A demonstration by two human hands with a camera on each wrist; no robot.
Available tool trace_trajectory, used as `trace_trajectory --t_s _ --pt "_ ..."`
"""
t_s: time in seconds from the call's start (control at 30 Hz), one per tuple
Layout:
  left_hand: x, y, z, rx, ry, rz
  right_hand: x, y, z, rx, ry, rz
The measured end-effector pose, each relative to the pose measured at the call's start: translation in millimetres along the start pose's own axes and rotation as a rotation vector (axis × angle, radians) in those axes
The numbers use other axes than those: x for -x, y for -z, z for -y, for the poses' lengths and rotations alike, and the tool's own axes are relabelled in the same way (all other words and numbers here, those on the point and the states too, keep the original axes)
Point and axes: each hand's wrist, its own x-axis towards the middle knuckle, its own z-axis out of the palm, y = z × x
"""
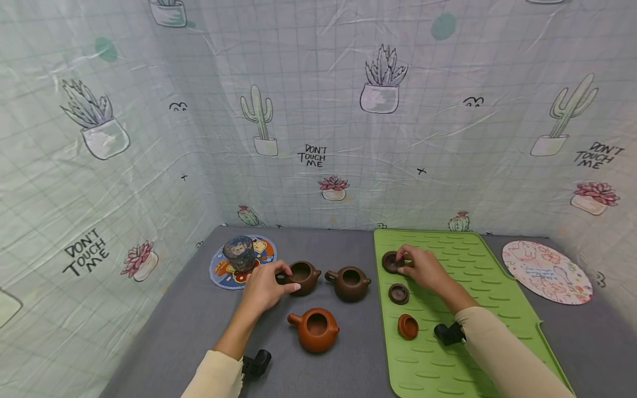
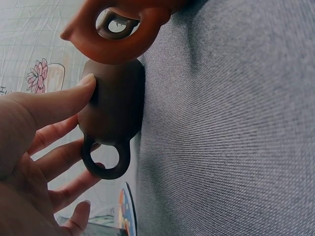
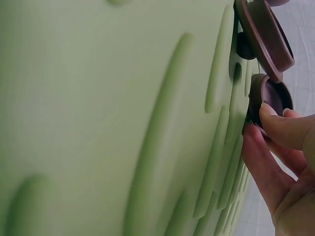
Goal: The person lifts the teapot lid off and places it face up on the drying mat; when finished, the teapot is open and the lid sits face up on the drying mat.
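On the left, my left hand (image 1: 266, 290) holds a dark brown teapot (image 1: 309, 283) by its body, thumb on the near side and fingers behind, near the handle. This lidless teapot (image 2: 115, 105) stands on the grey cloth. Another dark brown teapot (image 1: 351, 292) is just right of it, and an orange-red teapot (image 1: 318, 341) sits nearer; both have uncovered mouths. My right hand (image 1: 423, 269) pinches the rim of a dark brown lid (image 1: 390, 263) on the green mat. Toward me lie a second dark lid (image 1: 398, 294) and an orange-red lid (image 1: 408, 327).
The ridged green mat (image 1: 448, 354) covers the right part of the grey table (image 1: 358, 354). A glass (image 1: 239, 254) stands on a colourful round mat (image 1: 269, 249) at the back left. A pink patterned oval mat (image 1: 547, 271) lies at far right. Printed curtains (image 1: 318, 121) close off the back.
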Motion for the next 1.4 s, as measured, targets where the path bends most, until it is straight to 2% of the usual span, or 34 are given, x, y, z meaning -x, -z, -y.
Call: trace_trajectory --t_s 0.3,0.6,0.93,1.03,1.17,1.27,1.4 --pt "0.6 1.2 -1.0 -0.014 0.015 0.013 -0.2 -0.6 0.0 -0.044 0.007 -0.008" --pt "0.8 1.2 0.5 -0.019 0.012 0.012 2.9 -2.0 2.5 -0.113 -0.048 -0.001" --pt "-2.4 4.0 1.3 -0.029 -0.011 -0.012 2.2 0.2 4.2 -0.152 -0.020 -0.022" --pt "-0.8 3.0 0.3 -0.033 -0.008 -0.013 5.1 0.9 3.0 -0.175 -0.001 -0.028" --pt "2.9 -1.7 -2.5 -0.039 -0.014 -0.001 14.2 2.1 -2.5 -0.194 -0.019 -0.035" --pt "4.7 -3.7 -2.9 -0.040 -0.029 0.007 21.6 3.8 -3.4 -0.174 -0.031 -0.048" --pt "5.6 -0.4 -0.7 -0.034 -0.036 0.016 27.4 6.6 0.9 -0.101 -0.008 -0.064"
